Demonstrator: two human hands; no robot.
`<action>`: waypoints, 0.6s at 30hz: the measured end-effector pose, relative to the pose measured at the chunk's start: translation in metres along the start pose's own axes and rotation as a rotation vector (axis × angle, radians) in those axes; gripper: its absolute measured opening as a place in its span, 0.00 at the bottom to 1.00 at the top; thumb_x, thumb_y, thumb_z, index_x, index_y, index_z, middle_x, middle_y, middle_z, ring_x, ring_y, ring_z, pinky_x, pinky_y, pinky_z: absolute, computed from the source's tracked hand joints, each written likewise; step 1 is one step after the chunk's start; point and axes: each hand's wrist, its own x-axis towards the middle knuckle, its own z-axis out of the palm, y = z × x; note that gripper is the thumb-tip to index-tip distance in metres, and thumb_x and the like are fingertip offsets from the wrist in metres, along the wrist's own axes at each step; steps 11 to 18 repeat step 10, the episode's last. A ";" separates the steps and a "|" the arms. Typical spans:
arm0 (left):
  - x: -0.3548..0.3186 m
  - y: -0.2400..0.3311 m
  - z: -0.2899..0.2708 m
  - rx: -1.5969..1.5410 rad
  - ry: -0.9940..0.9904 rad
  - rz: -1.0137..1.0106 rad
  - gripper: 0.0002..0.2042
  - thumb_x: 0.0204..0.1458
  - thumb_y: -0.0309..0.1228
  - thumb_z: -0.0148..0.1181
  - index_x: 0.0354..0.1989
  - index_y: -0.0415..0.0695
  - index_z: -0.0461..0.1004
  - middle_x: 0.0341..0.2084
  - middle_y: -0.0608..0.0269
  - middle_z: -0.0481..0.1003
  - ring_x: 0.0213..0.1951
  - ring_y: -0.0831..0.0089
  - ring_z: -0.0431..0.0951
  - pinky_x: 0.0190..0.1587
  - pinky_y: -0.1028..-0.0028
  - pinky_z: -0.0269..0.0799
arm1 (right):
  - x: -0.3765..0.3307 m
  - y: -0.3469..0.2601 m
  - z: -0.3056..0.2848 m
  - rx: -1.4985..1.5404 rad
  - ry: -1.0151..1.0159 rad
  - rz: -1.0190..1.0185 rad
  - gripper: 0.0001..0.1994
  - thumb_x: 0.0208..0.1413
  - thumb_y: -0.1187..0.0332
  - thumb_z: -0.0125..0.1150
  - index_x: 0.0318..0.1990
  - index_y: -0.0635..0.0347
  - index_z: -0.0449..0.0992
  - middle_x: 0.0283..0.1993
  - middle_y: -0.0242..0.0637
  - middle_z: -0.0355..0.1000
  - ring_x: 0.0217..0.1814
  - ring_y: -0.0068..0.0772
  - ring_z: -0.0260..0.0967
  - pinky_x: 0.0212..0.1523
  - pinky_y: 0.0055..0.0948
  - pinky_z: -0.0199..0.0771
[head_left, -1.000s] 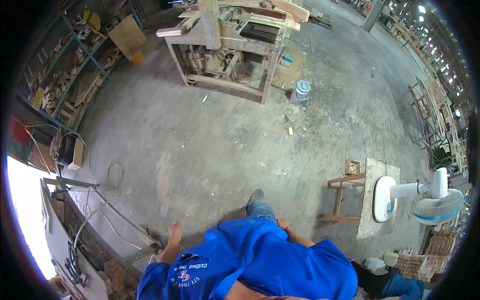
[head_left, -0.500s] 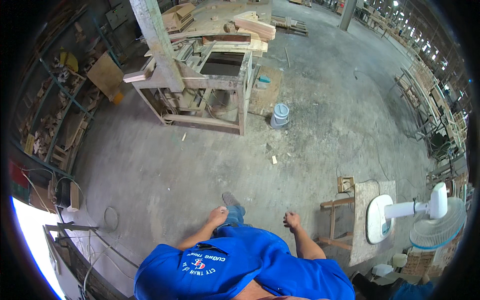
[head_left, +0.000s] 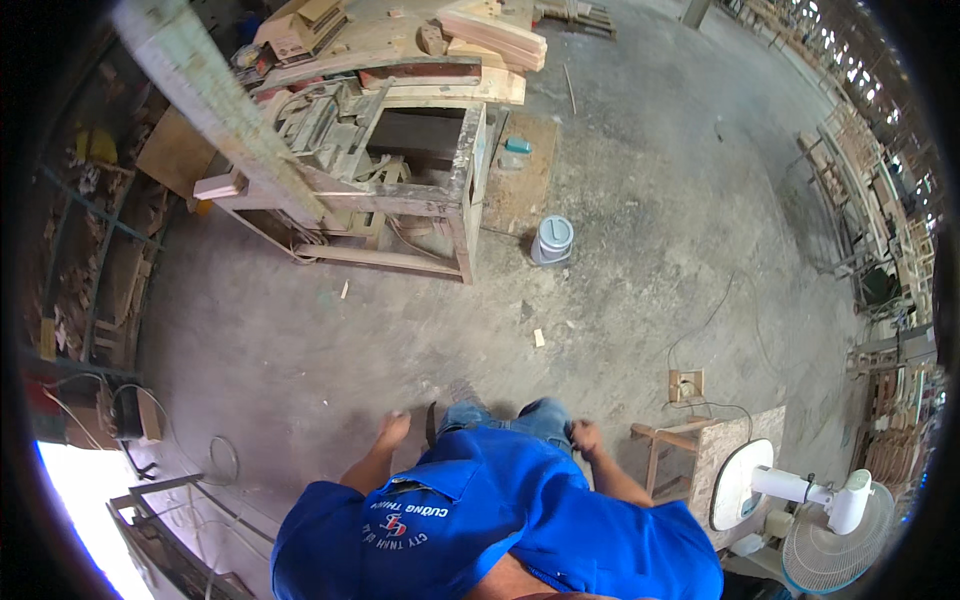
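Observation:
My left hand hangs beside my left thigh, over the concrete floor, with the fingers loosely curled and nothing seen in them. Close by my right thigh is my right hand, its fingers also curled in and no object showing. Both hands are small and a little blurred. Below them are my blue jeans and blue work shirt. Neither hand touches any bench or tool.
Ahead left stands a dusty framed machine table beside a post. A lidded bucket is on the floor ahead. A white fan and a wooden stand are at right; cables cross the floor. Shelves line the left.
The view has shifted forward and turned a little; the fan and stand sit lower. My left hand has swung out to the left, and my right leg has come forward.

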 end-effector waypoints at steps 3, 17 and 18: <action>0.036 0.043 -0.048 -0.790 0.176 -0.213 0.17 0.69 0.38 0.51 0.54 0.40 0.79 0.36 0.57 0.82 0.38 0.64 0.83 0.39 0.63 0.78 | 0.081 -0.044 -0.013 -0.036 0.013 -0.072 0.18 0.64 0.58 0.56 0.45 0.66 0.83 0.33 0.42 0.80 0.32 0.34 0.77 0.27 0.38 0.80; 0.118 0.142 -0.087 -1.235 0.273 -0.562 0.14 0.66 0.43 0.60 0.48 0.46 0.80 0.33 0.65 0.80 0.33 0.73 0.79 0.33 0.68 0.74 | 0.279 -0.159 -0.043 -0.595 -0.104 -0.347 0.25 0.67 0.50 0.49 0.54 0.61 0.83 0.57 0.56 0.80 0.62 0.57 0.78 0.60 0.50 0.78; 0.118 0.142 -0.087 -1.235 0.273 -0.562 0.14 0.66 0.43 0.60 0.48 0.46 0.80 0.33 0.65 0.80 0.33 0.73 0.79 0.33 0.68 0.74 | 0.279 -0.159 -0.043 -0.595 -0.104 -0.347 0.25 0.67 0.50 0.49 0.54 0.61 0.83 0.57 0.56 0.80 0.62 0.57 0.78 0.60 0.50 0.78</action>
